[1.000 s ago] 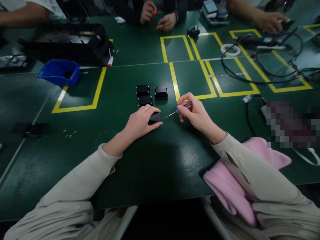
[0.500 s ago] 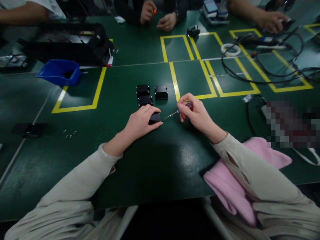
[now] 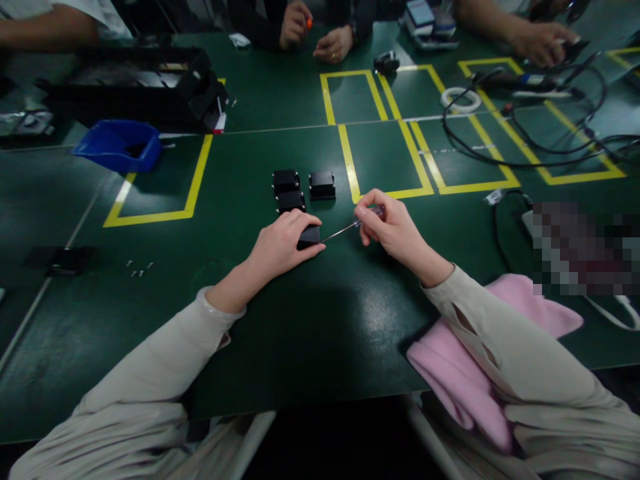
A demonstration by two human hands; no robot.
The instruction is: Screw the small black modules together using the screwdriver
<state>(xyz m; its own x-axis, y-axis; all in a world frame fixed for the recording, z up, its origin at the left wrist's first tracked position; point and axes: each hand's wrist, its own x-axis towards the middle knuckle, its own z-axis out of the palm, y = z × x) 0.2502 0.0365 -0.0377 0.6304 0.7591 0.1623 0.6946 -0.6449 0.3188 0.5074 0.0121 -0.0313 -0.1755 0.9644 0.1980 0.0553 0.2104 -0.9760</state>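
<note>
My left hand (image 3: 283, 243) grips a small black box (image 3: 309, 237) against the green table, thumb on the near side and fingers over the far side. In my right hand (image 3: 385, 223) is a screwdriver (image 3: 341, 232), pinched by its clear purplish handle. Its thin shaft slants down to the left, and the tip meets the box's right end beside my left thumb. What the tip sits in is too small to make out. Just beyond my left hand stand similar black boxes: one (image 3: 285, 180) at the back, one (image 3: 291, 201) before it, and one (image 3: 323, 185) to the right.
Several small screws (image 3: 140, 268) lie at left. A blue bin (image 3: 120, 145) and a long black housing (image 3: 145, 93) stand at far left. A pink cloth (image 3: 457, 367) lies under my right forearm. Cables (image 3: 530, 163) coil at right. Co-workers' hands (image 3: 315, 37) are across the table.
The screwdriver handle looks slightly turned in my right hand, its fingers shifted a little. My left hand and the boxes stay in place.
</note>
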